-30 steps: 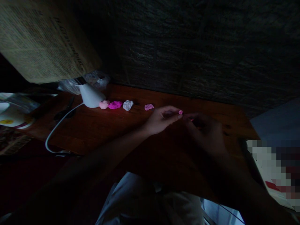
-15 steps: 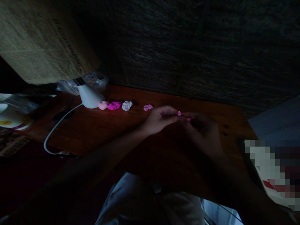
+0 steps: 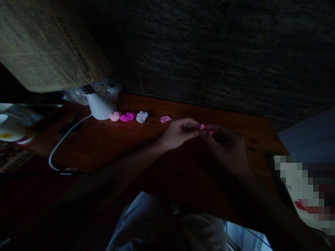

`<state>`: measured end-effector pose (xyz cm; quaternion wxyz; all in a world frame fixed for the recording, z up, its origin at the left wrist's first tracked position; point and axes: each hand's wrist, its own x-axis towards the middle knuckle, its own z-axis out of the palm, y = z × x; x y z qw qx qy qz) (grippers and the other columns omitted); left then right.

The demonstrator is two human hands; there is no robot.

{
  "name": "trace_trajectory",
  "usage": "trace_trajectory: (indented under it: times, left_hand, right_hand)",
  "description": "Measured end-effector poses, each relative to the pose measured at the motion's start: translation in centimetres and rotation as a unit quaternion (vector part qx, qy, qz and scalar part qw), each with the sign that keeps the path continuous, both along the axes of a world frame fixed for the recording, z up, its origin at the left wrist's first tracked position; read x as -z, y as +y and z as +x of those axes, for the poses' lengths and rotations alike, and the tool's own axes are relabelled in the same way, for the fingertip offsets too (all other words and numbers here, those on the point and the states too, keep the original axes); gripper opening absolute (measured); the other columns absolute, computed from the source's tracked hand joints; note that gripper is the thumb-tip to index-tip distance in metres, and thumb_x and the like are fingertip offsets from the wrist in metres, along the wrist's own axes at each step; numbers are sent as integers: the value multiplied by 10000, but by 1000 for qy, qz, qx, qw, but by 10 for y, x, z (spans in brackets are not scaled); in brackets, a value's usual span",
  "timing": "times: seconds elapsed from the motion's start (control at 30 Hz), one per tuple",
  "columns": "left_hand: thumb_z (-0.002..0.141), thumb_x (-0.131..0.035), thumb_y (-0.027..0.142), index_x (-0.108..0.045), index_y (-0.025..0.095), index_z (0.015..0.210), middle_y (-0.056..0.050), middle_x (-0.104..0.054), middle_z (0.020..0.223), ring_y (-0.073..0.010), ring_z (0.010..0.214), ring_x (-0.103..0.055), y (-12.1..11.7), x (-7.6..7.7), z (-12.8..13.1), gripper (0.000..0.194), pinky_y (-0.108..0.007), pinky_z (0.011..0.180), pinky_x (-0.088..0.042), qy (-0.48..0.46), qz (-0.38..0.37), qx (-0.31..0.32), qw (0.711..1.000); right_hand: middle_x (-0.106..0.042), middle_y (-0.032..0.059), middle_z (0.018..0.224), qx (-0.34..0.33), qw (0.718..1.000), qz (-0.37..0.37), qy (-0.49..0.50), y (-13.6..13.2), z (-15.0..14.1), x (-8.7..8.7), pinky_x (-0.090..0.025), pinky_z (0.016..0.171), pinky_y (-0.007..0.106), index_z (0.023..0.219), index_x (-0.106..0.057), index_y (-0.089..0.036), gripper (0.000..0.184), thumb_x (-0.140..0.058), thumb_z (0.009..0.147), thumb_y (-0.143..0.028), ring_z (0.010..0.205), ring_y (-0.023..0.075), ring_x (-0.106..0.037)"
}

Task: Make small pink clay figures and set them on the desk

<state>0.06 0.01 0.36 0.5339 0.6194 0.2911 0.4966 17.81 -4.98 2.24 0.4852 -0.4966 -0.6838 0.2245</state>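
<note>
Pink sliver [image 3: 211,132], visible length roughly crosswise

Passage right of right hand [image 3: 232,150]; lamp [image 3: 98,107] and lumps [image 3: 127,117] obstruct left; wall [image 3: 199,66] behind.

I've got the left hand [image 3: 179,134] well to the right of the white lamp base [image 3: 99,107], thumb and finger pinched together. My right hand [image 3: 230,150] is even farther from the lamp base, fingers curled in, its tips so close to the left ones that I can't tell if they touch. My left arm [image 3: 131,164] reaches out long. My right arm [image 3: 258,190] is dark and slants in toward the lamp base side
</note>
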Motion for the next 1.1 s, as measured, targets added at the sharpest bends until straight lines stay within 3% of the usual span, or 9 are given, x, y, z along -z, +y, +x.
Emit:
trace_trajectory:
  times: [0.67,1.1]
  left_hand:
    - [735,-843,347,-772,142,886,-71,-775,950,-171,902,-707,-1,-1,-1,265,-330,891,-548,9,-12,-1,1000]
    - [753,-824,306,-767,146,900,-58,-771,951,-151,879,-694,0,0,-2,224,-305,860,-540,9,-9,6,1000]
  right_hand:
    - [-787,54,880,16,1000,6,-17,-3,-2,-4,-533,620,328,1015,-782,-229,196,-713,900,-372,659,187,-689]
    - [-794,69,945,11,999,40,-28,-2,-1,-1,-549,642,327,1014,-769,-208,192,-710,904,-355,718,191,-713]
